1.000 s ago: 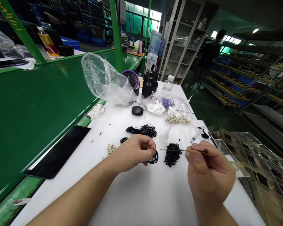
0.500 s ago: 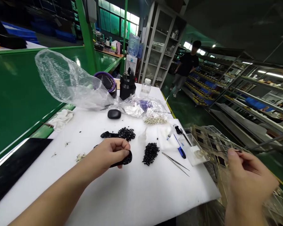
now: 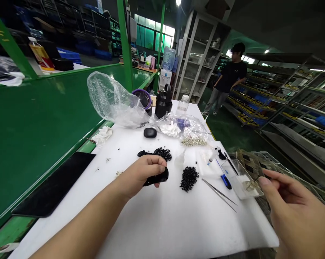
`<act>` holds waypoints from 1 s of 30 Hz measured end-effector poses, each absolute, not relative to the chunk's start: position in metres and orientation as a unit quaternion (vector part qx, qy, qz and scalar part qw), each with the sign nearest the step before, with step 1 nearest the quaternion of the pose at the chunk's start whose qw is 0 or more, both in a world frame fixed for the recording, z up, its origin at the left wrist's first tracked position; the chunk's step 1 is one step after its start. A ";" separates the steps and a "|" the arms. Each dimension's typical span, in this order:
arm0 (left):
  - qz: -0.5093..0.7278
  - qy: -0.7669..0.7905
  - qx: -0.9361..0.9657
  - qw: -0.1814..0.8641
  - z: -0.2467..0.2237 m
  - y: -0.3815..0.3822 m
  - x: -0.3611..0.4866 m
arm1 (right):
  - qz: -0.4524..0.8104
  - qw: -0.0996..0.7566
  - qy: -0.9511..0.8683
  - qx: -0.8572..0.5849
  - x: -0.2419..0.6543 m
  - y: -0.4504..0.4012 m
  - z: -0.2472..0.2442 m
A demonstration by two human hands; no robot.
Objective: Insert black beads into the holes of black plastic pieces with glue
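Head view: from my remote seat I see the left grip (image 3: 140,172), a bare hand, at 7 o'clock, closed in a pinch around a glossy black part (image 3: 162,176), presumably so its 3 o'clock end is free. The right grip (image 3: 297,205), also bare, sits at 4 o'clock near a clear tray (image 3: 242,196); I can't make out whether it pinches anything. On the white counter (image 3: 178,219), a pile of black pieces (image 3: 189,178) lies at 5 o'clock, between the two, likely for short reaches. Tweezers (image 3: 209,185) rest beside it, probably to be handy.
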State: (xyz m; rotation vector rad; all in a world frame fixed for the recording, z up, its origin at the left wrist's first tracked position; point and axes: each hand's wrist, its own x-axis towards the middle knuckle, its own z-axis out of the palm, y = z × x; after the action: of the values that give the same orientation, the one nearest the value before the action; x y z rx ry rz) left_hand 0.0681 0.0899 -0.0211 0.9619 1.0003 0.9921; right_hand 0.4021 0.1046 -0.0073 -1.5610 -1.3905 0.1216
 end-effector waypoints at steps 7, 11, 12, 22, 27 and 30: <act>0.433 0.463 0.461 0.621 -0.019 0.090 0.070 | 0.389 0.314 -0.772 -0.392 0.272 0.126 0.004; 0.427 0.489 0.477 0.593 -0.020 0.090 0.072 | 0.525 0.314 -0.694 -0.378 0.246 0.137 -0.030; 0.424 0.498 0.481 0.584 -0.020 0.089 0.072 | 0.535 0.315 -0.688 -0.375 0.245 0.137 -0.036; 0.368 0.565 0.482 0.560 -0.018 0.090 0.077 | 0.565 0.269 -0.696 -0.352 0.256 0.135 -0.044; 0.378 0.546 0.480 0.573 -0.019 0.090 0.076 | 0.563 0.254 -0.695 -0.367 0.256 0.133 -0.043; 0.377 0.539 0.481 0.579 -0.019 0.090 0.076 | 0.560 0.250 -0.694 -0.376 0.256 0.133 -0.043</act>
State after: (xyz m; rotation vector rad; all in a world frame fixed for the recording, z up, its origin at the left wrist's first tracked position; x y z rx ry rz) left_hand 0.0761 0.0904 -0.0192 1.1254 1.2605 0.8812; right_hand 0.2560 0.1332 -0.0432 -1.0232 -1.8902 1.5254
